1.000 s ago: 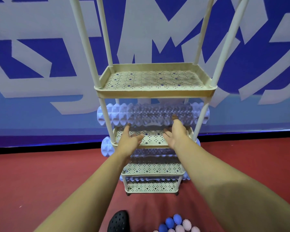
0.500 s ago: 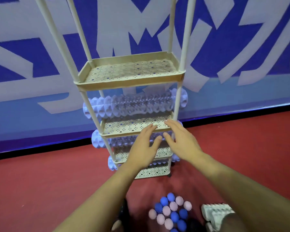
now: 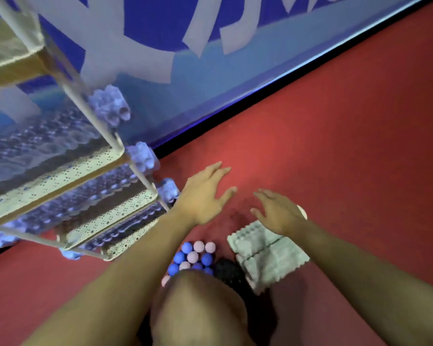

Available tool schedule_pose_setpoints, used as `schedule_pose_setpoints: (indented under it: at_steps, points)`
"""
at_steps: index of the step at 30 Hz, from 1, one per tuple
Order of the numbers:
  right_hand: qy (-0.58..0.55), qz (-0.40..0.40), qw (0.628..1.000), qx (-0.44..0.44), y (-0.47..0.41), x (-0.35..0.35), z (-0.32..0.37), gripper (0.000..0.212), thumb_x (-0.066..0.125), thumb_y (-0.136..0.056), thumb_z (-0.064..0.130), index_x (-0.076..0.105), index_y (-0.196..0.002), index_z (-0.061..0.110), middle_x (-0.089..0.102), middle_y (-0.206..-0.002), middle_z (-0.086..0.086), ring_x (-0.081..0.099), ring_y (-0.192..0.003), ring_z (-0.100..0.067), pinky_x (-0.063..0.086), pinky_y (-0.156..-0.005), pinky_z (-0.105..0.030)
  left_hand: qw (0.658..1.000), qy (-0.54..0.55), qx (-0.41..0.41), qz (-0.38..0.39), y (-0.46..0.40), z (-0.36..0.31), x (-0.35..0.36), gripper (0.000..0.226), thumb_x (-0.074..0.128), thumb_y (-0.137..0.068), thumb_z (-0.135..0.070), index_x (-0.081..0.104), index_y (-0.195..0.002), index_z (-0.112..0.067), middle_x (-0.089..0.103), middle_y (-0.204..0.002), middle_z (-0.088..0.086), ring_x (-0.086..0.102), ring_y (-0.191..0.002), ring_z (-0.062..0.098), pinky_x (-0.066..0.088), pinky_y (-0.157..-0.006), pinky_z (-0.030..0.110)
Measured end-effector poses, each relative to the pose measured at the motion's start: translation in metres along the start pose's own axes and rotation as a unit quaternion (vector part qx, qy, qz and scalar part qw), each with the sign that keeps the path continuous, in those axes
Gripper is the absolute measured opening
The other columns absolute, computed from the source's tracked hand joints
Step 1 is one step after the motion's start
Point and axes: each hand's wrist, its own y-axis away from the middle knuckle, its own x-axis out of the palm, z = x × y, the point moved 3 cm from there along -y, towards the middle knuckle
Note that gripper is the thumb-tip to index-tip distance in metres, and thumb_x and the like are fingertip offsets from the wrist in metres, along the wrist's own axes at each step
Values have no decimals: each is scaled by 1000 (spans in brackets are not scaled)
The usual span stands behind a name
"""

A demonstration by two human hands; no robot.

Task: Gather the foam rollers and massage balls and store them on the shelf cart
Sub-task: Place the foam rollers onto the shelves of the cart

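Note:
A cream shelf cart (image 3: 115,156) stands at the left, seen tilted. Pale blue knobbed foam rollers (image 3: 110,106) lie across its lower shelves, their ends sticking out past the right posts. On the red floor below the hands sits a cluster of several blue and pink massage balls (image 3: 193,257). A white ridged roller (image 3: 268,253) lies just right of them. My left hand (image 3: 203,196) hovers over the floor with fingers spread, holding nothing. My right hand (image 3: 278,213) hovers above the white roller's far end, fingers relaxed and empty.
A blue and white banner wall (image 3: 210,46) runs behind the cart, meeting the red carpet (image 3: 348,121) along a black strip. My knee (image 3: 198,308) and a black shoe (image 3: 228,270) are at the bottom, partly covering the balls.
Both hands have left the cart's shelf and dropped right, over the floor. The view swung down and right, bringing the balls and white roller closer.

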Motion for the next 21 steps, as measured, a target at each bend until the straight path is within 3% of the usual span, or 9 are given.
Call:
schedule_pose_setpoints:
  at_steps: [7, 11, 14, 17, 21]
  points:
    - [-37, 120, 990, 65, 25, 89, -71, 69, 56, -97, 51, 34, -155, 21, 38, -159, -1, 48, -137, -27, 44, -106, -38, 997, 51, 30, 57, -39, -57, 68, 60, 47, -100, -58, 39, -153, -30, 30, -164, -4, 33, -149, 20, 24, -121, 44]
    - [-24, 204, 978, 42, 30, 133, -79, 72, 63, -90, 56, 43, -151, 24, 50, -147, 1, 51, -132, -24, 42, -107, -34, 996, 79, 18, 47, -27, -47, 102, 56, 47, -102, -54, 43, -152, -29, 38, -158, -7, 39, -144, 17, 29, -117, 41]
    - [-5, 229, 973, 18, 30, 164, -81, 67, 63, -88, 54, 47, -147, 25, 52, -147, 1, 49, -134, -23, 34, -114, -33, 992, 109, -13, 55, -18, -35, 123, 54, 49, -101, -54, 46, -149, -29, 41, -155, -9, 42, -142, 16, 33, -118, 44]
    - [21, 211, 977, -7, 25, 185, -83, 58, 53, -97, 43, 42, -151, 29, 40, -157, 5, 34, -146, -19, 18, -121, -36, 988, 140, -29, 58, -18, -34, 131, 54, 49, -101, -54, 46, -148, -28, 41, -153, -11, 42, -142, 13, 36, -116, 47]
    - [72, 243, 966, -51, 12, 191, -84, 80, 67, -86, 43, 33, -156, 28, 36, -157, 5, 32, -146, -20, 15, -123, -38, 985, 147, -35, 78, -18, -26, 139, 54, 51, -102, -51, 44, -149, -26, 39, -154, -10, 40, -141, 13, 34, -117, 42]
